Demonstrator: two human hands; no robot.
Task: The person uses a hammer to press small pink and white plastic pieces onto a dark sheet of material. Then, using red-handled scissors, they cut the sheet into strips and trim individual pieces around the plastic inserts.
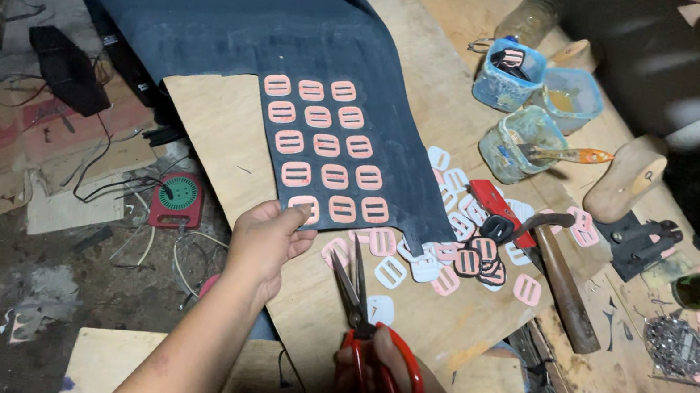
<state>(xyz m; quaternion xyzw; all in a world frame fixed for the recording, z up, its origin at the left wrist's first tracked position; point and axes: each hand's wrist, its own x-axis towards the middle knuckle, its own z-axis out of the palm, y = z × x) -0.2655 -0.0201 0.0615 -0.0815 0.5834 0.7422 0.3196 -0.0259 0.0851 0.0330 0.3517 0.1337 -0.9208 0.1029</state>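
A dark blue sheet [239, 11] lies over a plywood board [223, 130], with several pink slotted buckle shapes [325, 144] stuck on it in rows of three. My left hand [265, 239] pinches the near corner of the sheet, thumb on the lowest pink piece. My right hand [386, 368] grips red-handled scissors [366, 316]; the blades are slightly apart and point up toward the sheet's near edge, a short way below it. Loose pink, white and dark buckle pieces [450, 255] lie scattered to the right of the sheet.
A hammer [560, 278], a red utility knife [497, 207], plastic tubs [510, 73] with a brush [567, 153], wooden shoe lasts [628, 174], a black tool [637, 243] and a pile of nails [673, 343] crowd the bench's right side. Cables, cardboard and a red-green device [178, 199] lie on the floor at left.
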